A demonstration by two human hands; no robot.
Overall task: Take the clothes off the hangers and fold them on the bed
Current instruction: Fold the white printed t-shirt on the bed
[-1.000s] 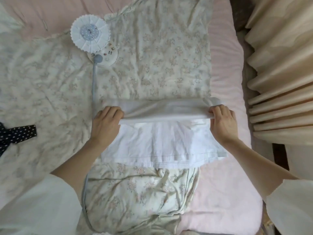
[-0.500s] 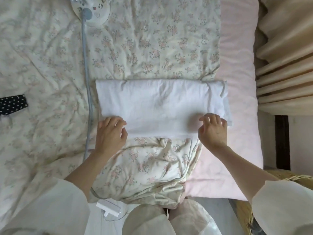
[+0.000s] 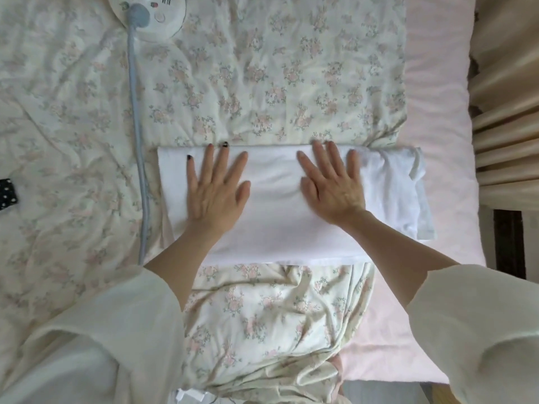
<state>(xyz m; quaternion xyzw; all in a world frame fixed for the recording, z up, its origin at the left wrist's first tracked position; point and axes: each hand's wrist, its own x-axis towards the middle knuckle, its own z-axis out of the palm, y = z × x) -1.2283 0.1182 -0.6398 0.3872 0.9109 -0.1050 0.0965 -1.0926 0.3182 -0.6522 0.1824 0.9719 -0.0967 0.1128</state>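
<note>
Both hands lie flat, fingers spread, pressing the folded white garment on the bed: left hand toward its left end, right hand at centre. Long axis runs left-right; loose, untidy end lies just beyond the right hand, which is the nearer.

White garment: matt woven cloth, smooth where folded, bunched and creased at its right end. Floral quilt: soft matt cotton-like cloth, heavily wrinkled, faded print. Pink sheet: matt cloth, faint ribbed texture. Round device base: smooth white plastic, slight sheen; its neck: pale blue, smooth, rubbery-looking. Curtain: beige cloth, satin sheen, pleated. Sleeves: thin cream cloth, matt. Dotted fabric: dark matt cloth.
</note>
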